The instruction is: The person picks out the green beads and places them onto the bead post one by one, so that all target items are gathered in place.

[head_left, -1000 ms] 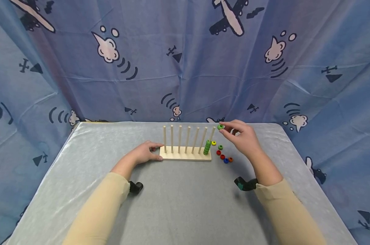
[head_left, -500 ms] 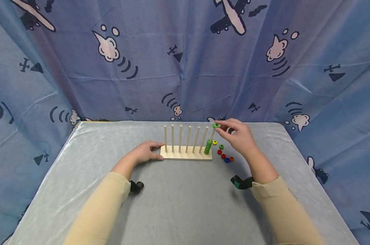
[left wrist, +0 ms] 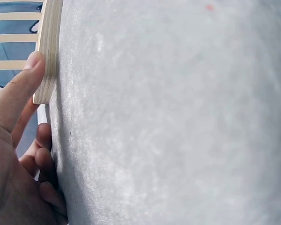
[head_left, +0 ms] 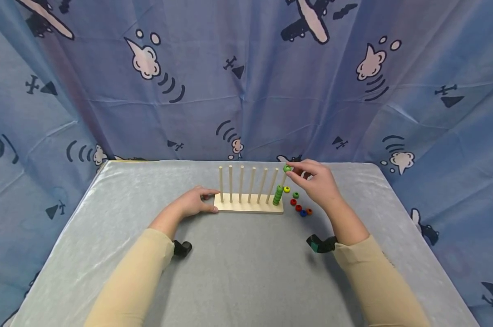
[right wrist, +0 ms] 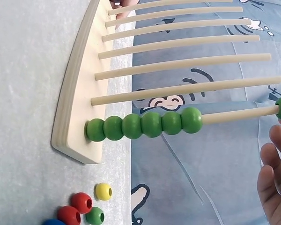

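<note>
A pale wooden peg rack (head_left: 248, 207) with a row of upright pegs stands on the table. My left hand (head_left: 191, 203) grips its left end; in the left wrist view the thumb (left wrist: 32, 65) lies on the base and a finger goes behind it. Several green beads (right wrist: 152, 124) are stacked at the foot of the rightmost peg. Up at that peg's tip, my right hand (head_left: 321, 181) pinches another green bead (head_left: 287, 168) between thumb and fingertip. The right wrist view has this bead at the peg's end, partly cut off by the frame edge.
Loose beads lie on the cloth right of the rack: a yellow bead (head_left: 287, 189), a green one, red beads (head_left: 298, 208), a blue bead (head_left: 303, 213) and an orange bead (head_left: 309, 211). A blue patterned curtain (head_left: 246, 91) hangs behind the grey-covered table (head_left: 246, 263).
My right hand has moved left, bringing the green bead from beside the rightmost peg to its tip. The left hand keeps its hold on the rack.
</note>
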### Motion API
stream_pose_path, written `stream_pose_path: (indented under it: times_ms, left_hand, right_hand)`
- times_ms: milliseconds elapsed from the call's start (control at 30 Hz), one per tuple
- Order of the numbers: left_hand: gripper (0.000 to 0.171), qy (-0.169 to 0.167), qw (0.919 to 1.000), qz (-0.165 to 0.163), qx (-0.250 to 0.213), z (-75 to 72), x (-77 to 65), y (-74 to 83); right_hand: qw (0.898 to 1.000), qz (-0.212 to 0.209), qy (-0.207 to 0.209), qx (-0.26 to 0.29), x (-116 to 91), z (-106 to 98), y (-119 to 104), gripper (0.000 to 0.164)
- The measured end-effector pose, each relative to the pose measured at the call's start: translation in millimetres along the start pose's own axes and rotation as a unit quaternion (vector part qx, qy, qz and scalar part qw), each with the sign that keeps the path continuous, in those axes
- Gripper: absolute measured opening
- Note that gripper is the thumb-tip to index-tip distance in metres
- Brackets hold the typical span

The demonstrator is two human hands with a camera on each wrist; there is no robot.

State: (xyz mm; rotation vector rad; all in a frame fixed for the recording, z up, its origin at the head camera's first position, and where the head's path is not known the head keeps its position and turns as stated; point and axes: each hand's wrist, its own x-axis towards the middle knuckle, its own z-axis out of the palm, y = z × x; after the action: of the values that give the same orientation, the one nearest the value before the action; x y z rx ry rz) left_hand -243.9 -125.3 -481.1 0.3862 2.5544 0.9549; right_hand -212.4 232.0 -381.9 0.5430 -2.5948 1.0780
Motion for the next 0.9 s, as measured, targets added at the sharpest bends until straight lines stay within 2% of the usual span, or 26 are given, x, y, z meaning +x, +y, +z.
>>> stream_pose_path:
  times_ms: [233, 733, 900]
  left_hand:
    - [0.067, 0.004, 1.0, 0.005, -0.002, -0.3, -0.7, 1.2]
    - [0.068, 0.001, 1.0, -0.002, -0.003, 0.2, -0.7, 0.5]
    - [0.068, 0.0, 1.0, -0.001, -0.002, 0.2, 0.0, 0.8]
  right_hand:
    - [1.0, 0.004, 0.0, -0.003, -0.7, 3.4, 5.1, 0.027]
    - [0.998, 0.058, -0.03, 0.009, -7.1, 17.0, 18.0, 0.032]
    - [0.998, 0.056, -0.04, 0.011, -9.1, 19.9, 22.4, 0.032]
